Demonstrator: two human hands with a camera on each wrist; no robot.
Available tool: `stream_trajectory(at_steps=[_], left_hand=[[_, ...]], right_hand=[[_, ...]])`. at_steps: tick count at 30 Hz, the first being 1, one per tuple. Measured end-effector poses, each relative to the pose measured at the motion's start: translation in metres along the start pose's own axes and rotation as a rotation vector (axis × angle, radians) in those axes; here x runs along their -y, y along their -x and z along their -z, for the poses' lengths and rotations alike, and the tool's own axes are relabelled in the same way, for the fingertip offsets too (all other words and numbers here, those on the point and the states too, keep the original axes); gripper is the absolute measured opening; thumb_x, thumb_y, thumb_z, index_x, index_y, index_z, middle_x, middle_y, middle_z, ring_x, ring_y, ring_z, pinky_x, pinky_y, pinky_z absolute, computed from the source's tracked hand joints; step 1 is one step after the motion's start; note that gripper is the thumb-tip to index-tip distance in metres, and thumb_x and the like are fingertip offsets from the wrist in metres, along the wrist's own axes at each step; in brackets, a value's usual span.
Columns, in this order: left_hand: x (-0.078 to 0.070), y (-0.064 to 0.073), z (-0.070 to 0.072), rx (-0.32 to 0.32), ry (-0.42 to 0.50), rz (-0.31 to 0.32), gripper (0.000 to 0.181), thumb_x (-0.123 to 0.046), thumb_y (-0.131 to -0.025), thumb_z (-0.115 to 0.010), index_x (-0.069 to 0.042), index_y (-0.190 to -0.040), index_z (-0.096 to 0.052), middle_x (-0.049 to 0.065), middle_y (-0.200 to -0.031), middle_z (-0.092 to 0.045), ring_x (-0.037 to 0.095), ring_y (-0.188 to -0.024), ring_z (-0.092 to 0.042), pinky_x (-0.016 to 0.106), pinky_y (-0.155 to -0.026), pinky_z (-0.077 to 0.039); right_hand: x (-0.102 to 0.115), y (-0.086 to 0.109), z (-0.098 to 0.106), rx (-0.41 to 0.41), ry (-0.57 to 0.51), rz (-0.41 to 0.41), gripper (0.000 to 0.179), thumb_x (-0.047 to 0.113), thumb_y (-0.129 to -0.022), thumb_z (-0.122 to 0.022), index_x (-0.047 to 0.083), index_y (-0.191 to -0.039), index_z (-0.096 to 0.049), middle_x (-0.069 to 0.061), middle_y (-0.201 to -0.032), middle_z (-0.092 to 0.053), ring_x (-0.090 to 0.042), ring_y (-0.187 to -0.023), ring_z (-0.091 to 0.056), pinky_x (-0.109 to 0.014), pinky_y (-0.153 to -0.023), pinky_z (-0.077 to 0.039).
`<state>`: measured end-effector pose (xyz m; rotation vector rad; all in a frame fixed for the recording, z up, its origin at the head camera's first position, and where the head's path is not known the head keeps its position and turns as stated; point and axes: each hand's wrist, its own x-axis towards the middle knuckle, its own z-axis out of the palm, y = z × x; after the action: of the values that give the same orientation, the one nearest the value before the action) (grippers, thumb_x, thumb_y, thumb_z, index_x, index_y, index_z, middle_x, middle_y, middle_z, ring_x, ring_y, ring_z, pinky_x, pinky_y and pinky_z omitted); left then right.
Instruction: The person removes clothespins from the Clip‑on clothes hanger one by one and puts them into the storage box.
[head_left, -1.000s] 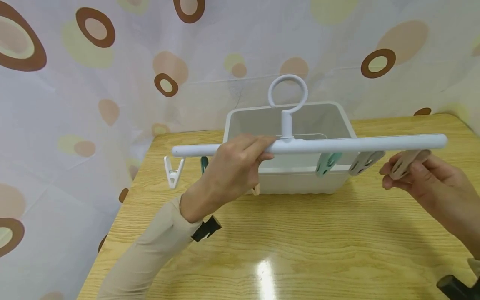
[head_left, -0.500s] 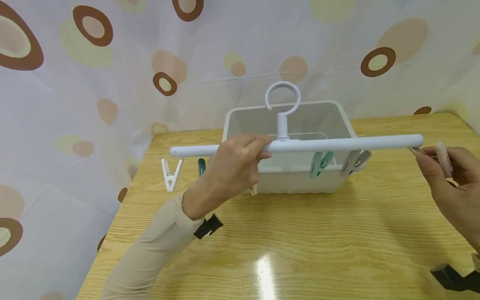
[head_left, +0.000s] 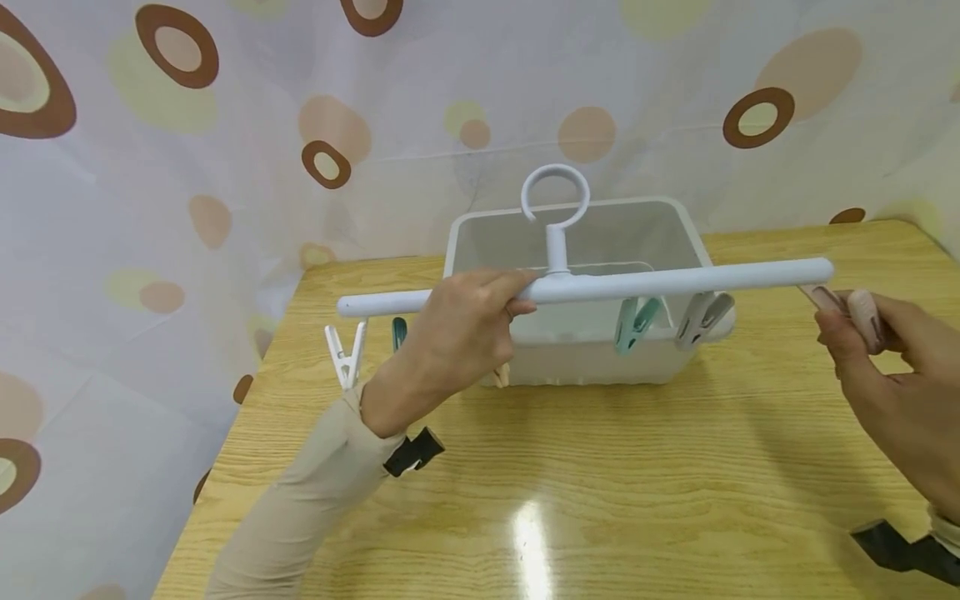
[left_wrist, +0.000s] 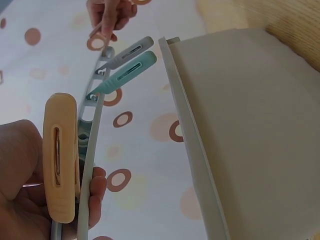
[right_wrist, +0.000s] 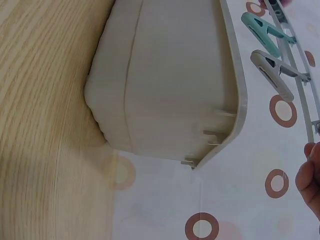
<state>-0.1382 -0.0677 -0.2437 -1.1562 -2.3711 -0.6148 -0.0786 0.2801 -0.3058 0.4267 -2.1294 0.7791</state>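
Observation:
A white clothes hanger (head_left: 637,283) with a ring hook is held level above the table. My left hand (head_left: 453,333) grips its bar left of the hook. At the bar's right end my right hand (head_left: 892,375) pinches a pinkish-beige clothespin (head_left: 865,322) between thumb and fingers, its far tip right under the bar. Beneath the bar hang a white clothespin (head_left: 347,354), a dark green one, partly hidden by my left hand, a teal clothespin (head_left: 636,323) and a grey clothespin (head_left: 703,318). The left wrist view shows an orange clothespin (left_wrist: 60,160) beside my left palm.
Behind the hanger a white plastic bin (head_left: 592,362) stands on the wooden table (head_left: 637,492), close to the back. A patterned cloth (head_left: 420,108) covers the wall behind and to the left. Black straps sit at both wrists.
The hanger has shifted left and its right end tilted slightly up. My right hand moved right, then slightly back left, and the pinkish-beige clothespin turned so its handles point right.

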Motion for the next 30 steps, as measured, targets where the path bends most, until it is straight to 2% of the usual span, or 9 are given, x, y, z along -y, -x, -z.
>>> stream_trajectory(at_steps=[3, 7, 10, 12, 15, 17, 24, 30], left_hand=[[0.001, 0.000, 0.001, -0.009, -0.002, -0.011, 0.018, -0.004, -0.089, -0.066, 0.005, -0.105, -0.068, 0.013, -0.094, -0.072, 0.023, -0.081, -0.069, 0.029, -0.073, -0.056], [0.001, 0.000, 0.002, -0.021, 0.001, -0.009, 0.018, -0.002, -0.089, -0.065, 0.006, -0.106, -0.068, 0.013, -0.095, -0.072, 0.024, -0.084, -0.069, 0.030, -0.075, -0.057], [0.001, 0.000, 0.002, -0.027, -0.002, -0.005, 0.018, -0.002, -0.090, -0.065, 0.005, -0.106, -0.068, 0.013, -0.093, -0.071, 0.024, -0.082, -0.068, 0.029, -0.074, -0.056], [0.001, 0.001, 0.002, -0.027, -0.007, -0.010, 0.018, -0.003, -0.090, -0.066, 0.005, -0.105, -0.068, 0.012, -0.092, -0.071, 0.024, -0.081, -0.068, 0.029, -0.073, -0.056], [0.001, 0.003, 0.002, -0.031, -0.013, -0.023, 0.017, -0.004, -0.090, -0.066, 0.005, -0.104, -0.068, 0.012, -0.091, -0.071, 0.024, -0.080, -0.067, 0.030, -0.071, -0.056], [0.001, 0.004, 0.002, -0.035, -0.015, -0.029, 0.018, -0.004, -0.090, -0.066, 0.005, -0.104, -0.067, 0.013, -0.092, -0.071, 0.024, -0.080, -0.067, 0.030, -0.071, -0.056], [0.001, 0.006, -0.001, -0.054, -0.006, -0.054, 0.019, -0.002, -0.089, -0.067, 0.003, -0.107, -0.068, 0.011, -0.095, -0.072, 0.023, -0.082, -0.067, 0.029, -0.072, -0.056], [0.001, 0.009, -0.004, -0.061, 0.000, -0.086, 0.015, -0.001, -0.089, -0.066, 0.002, -0.103, -0.068, 0.009, -0.094, -0.072, 0.023, -0.086, -0.067, 0.030, -0.077, -0.055]], right_hand=[[0.001, 0.002, -0.001, 0.012, -0.052, -0.032, 0.035, 0.001, -0.094, -0.059, -0.002, -0.065, -0.040, 0.016, -0.084, -0.052, 0.013, -0.079, -0.050, -0.007, -0.077, -0.039], [0.000, 0.004, -0.002, 0.012, -0.075, -0.058, 0.036, -0.001, -0.094, -0.058, -0.001, -0.063, -0.040, 0.023, -0.087, -0.054, 0.014, -0.072, -0.050, -0.006, -0.077, -0.039], [-0.002, 0.006, -0.002, -0.002, -0.100, -0.069, 0.030, -0.002, -0.093, -0.059, -0.008, -0.066, -0.047, 0.028, -0.095, -0.056, 0.016, -0.073, -0.052, -0.004, -0.078, -0.040], [-0.003, 0.007, -0.002, -0.015, -0.110, -0.071, 0.021, -0.003, -0.093, -0.059, -0.015, -0.076, -0.056, 0.031, -0.097, -0.056, 0.017, -0.076, -0.052, -0.003, -0.079, -0.040], [-0.007, 0.010, -0.001, -0.021, -0.108, -0.055, 0.020, -0.002, -0.093, -0.059, -0.022, -0.095, -0.060, 0.032, -0.101, -0.057, 0.019, -0.078, -0.052, -0.002, -0.080, -0.040], [-0.010, 0.011, -0.001, -0.022, -0.104, -0.051, 0.022, -0.002, -0.093, -0.059, -0.023, -0.100, -0.059, 0.031, -0.103, -0.056, 0.020, -0.079, -0.052, -0.002, -0.079, -0.040], [-0.021, 0.012, 0.000, -0.008, -0.117, -0.039, 0.020, -0.009, -0.091, -0.058, -0.024, -0.104, -0.059, 0.026, -0.108, -0.057, 0.019, -0.079, -0.054, -0.002, -0.080, -0.041], [-0.027, 0.011, 0.000, 0.014, -0.086, -0.069, 0.022, -0.010, -0.091, -0.057, -0.022, -0.110, -0.059, 0.029, -0.111, -0.055, 0.021, -0.079, -0.053, -0.002, -0.080, -0.041]])
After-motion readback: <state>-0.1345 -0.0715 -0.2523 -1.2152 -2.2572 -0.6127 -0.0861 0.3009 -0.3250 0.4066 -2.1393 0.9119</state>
